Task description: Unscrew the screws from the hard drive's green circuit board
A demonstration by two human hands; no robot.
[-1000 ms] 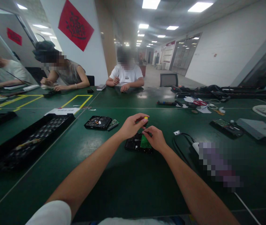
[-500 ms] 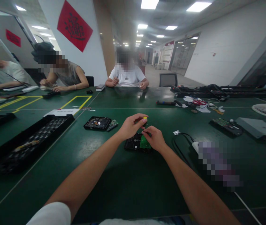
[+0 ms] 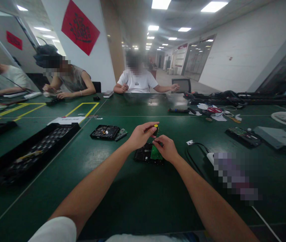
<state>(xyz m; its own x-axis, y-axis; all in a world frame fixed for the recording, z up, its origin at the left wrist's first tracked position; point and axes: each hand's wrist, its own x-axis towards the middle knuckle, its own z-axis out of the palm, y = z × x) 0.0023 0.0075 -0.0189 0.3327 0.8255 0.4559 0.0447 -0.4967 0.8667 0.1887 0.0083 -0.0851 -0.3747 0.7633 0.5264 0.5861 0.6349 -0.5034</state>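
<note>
On the green table in front of me lies a hard drive (image 3: 143,155) with a green circuit board (image 3: 156,153) on its right part. My left hand (image 3: 140,135) is closed round a small screwdriver (image 3: 156,129), whose dark handle has a yellow end and stands upright above the drive. Just below, my right hand (image 3: 167,147) pinches close to the screwdriver's lower end, over the board. Its fingertips hide whatever is between them. To the left rest another hard drive (image 3: 104,132) and a loose circuit board (image 3: 121,134) beside it.
A long black tray (image 3: 32,156) stands at left. On the right are a white power strip (image 3: 210,156) with a black cable, a drive (image 3: 243,137) and a grey metal box (image 3: 279,138). Scissors with red handles (image 3: 214,110) lie farther back. Several people sit across the table.
The screwdriver's handle shows slightly more between my left fingers; both my hands stay in place. The person opposite has stretched one arm out to my right.
</note>
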